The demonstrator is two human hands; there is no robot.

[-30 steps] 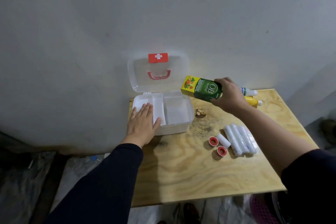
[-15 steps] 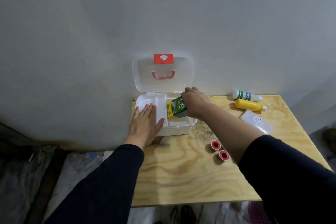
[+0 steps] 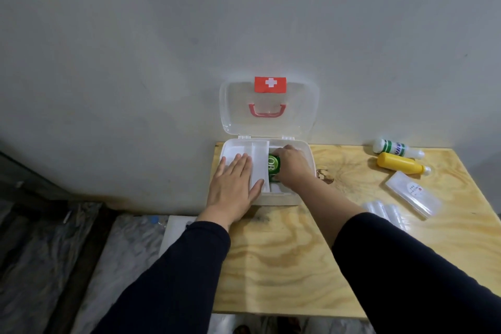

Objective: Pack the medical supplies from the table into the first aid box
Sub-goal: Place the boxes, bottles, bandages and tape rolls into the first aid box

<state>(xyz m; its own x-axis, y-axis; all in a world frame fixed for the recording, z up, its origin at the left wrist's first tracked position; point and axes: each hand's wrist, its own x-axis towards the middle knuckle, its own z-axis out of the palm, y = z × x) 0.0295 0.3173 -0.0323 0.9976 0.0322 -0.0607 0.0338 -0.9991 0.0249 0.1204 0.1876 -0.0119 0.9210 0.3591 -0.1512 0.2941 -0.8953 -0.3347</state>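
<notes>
The white first aid box (image 3: 307,153) stands open at the table's back left, its clear lid (image 3: 298,106) leaning on the wall. My right hand (image 3: 292,167) is inside the box's right compartment, shut on the green carton (image 3: 273,167), which lies low in the box. My left hand (image 3: 234,187) rests flat and open on the box's left tray and front edge. A white-green bottle (image 3: 394,148), a yellow bottle (image 3: 398,163), a clear packet (image 3: 412,194) and wrapped white rolls (image 3: 387,213) lie on the table to the right.
The plywood table (image 3: 284,266) ends close to the box on the left, with plastic-covered floor (image 3: 54,252) below. The grey wall (image 3: 244,22) stands right behind the box. My right forearm hides part of the table between the box and the rolls.
My right hand carried the green carton from above the table's middle leftwards into the box and pushed it down into the right compartment. The left hand stayed on the box.
</notes>
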